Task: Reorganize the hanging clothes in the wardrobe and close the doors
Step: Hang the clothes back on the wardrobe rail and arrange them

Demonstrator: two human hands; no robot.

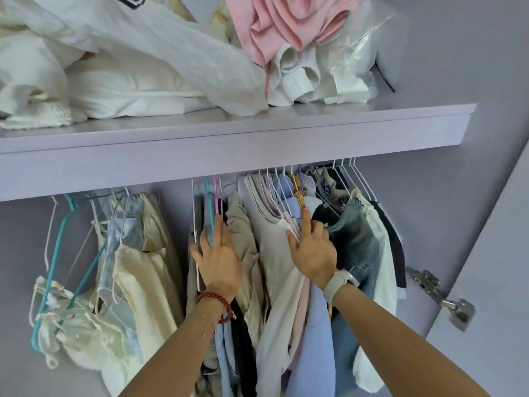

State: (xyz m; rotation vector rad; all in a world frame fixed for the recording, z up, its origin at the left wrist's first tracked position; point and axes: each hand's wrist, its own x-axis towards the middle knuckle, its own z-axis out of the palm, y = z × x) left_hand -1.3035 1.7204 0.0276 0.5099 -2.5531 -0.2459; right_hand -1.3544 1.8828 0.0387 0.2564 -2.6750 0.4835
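Hanging clothes [274, 253] sit on thin wire hangers [279, 184] under a lilac shelf, in two bunches with a gap between. Left bunch [134, 267]: cream and pale tie-dye tops, teal hanger [57, 253], hanging loose and tilted. Right bunch packed tight: beige, white, pink, light blue garments, then blue denim [355, 239] and a dark piece at far right. Wardrobe door [492, 267] at right stands open, lilac, metal hinge [446, 299] showing.
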